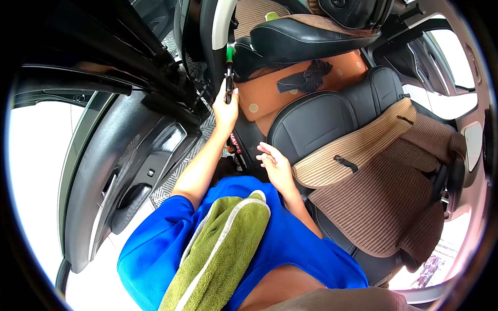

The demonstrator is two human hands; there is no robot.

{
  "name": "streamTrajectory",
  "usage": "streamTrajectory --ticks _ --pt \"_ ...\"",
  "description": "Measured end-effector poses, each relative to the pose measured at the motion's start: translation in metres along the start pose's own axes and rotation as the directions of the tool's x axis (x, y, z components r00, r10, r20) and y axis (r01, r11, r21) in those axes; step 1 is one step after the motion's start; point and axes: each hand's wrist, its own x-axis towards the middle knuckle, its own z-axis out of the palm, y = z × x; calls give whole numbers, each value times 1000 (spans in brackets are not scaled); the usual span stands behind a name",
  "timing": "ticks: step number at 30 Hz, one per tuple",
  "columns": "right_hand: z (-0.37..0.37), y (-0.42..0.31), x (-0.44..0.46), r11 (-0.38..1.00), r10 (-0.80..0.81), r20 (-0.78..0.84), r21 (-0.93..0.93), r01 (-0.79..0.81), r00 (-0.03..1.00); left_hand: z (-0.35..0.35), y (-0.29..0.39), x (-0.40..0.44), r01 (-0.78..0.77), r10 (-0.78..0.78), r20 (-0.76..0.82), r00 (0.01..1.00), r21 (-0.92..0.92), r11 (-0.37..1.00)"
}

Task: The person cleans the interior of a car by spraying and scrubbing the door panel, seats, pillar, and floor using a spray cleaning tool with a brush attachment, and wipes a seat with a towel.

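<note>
My left hand (226,110) is stretched forward and closed around the black handle of a slim black-and-green tool (229,65). The tool points away from me, and its pale tip lies close to the black side of a front seat (243,59); what kind of tool it is I cannot make out. Lower and to the right, my right hand (275,165) hovers beside the black rear seat back (311,122), its fingers loosely bent and apart, with nothing seen in them. A green towel (228,254) with pale edging hangs over my blue shirt.
An opened car door (124,160) stands on the left. Brown ribbed covers (373,202) and a tan strip (358,140) with black straps lie over the rear seat. Dark gloves (306,76) rest on an orange-brown floor mat (264,101).
</note>
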Motion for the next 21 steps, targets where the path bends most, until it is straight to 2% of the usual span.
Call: streamTrajectory --ticks 3,6,8,9,10,12,13,14,15,16,17,21 --pt "-3 5 -1 999 27 -8 -28 -27 1000 -4 -28 -7 153 -162 40 986 184 971" --pt "-5 9 -2 998 36 -7 -59 -36 999 -4 -65 -15 303 -332 95 939 232 924" --pt "-7 15 -3 995 27 -5 -94 -27 1000 -4 -75 -27 208 -231 86 969 221 953" --pt "-9 16 -1 991 16 -4 -130 -16 1000 -2 -59 -35 167 -182 66 981 193 967" --pt "-9 15 -1 991 19 -2 -129 -19 1000 1 -39 -40 159 -165 72 984 83 984" --pt "-10 14 -4 995 60 -31 -78 -62 998 -3 -2 -52 126 -127 61 990 28 992" --pt "-10 16 -3 995 65 -13 -80 -65 998 -9 -3 -57 -24 20 44 999 87 996" --pt "-11 18 -3 996 66 -31 -64 -67 997 -15 25 -65 137 -133 71 989 -52 989" --pt "-12 21 -2 996 71 -34 -50 -72 997 -20 30 -72 153 -140 81 987 -188 970" --pt "-14 24 -1 993 54 -8 -105 -54 999 -24 34 -75 23 -17 81 997 -83 996" --pt "-16 29 1 997 43 22 -60 -42 999 -29 35 -78 -94 91 98 991 34 995" --pt "-6 17 8 993 91 38 -78 -88 995 -26 5 -75 59 -60 60 996 17 998"
